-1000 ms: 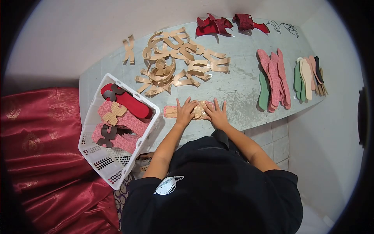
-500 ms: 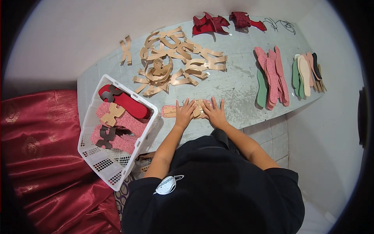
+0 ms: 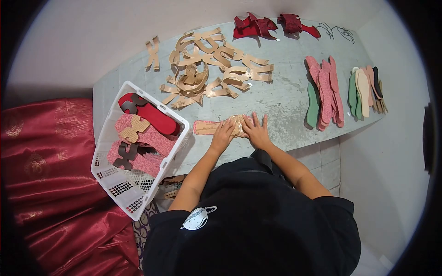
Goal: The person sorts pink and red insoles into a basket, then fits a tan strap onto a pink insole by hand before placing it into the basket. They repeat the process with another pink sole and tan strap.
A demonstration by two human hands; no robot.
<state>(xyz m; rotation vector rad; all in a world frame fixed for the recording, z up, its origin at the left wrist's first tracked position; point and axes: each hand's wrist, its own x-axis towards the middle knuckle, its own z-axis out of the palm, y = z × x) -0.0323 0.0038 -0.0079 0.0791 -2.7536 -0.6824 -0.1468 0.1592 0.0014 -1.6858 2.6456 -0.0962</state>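
A pink glitter insole (image 3: 206, 127) lies flat near the front edge of the grey table (image 3: 285, 99), with a tan cut-out strap piece (image 3: 238, 124) laid across its right half. My left hand (image 3: 223, 134) has its fingers curled over the strap and the insole, pressing them down. My right hand (image 3: 257, 131) lies flat with fingers spread on the strap's right side. Both hands touch the same piece.
A white plastic basket (image 3: 122, 186) at the table's left holds red and pink insoles with straps on them. A heap of tan straps (image 3: 207, 69) lies behind, red straps (image 3: 271, 25) at the far edge. Pink, green insoles (image 3: 324, 92) are stacked right. Red cloth (image 3: 41, 170) lies left.
My left hand's fingers have curled down onto the strap from lying flat and spread. The right hand stays pressed on the piece. The view shifted slightly.
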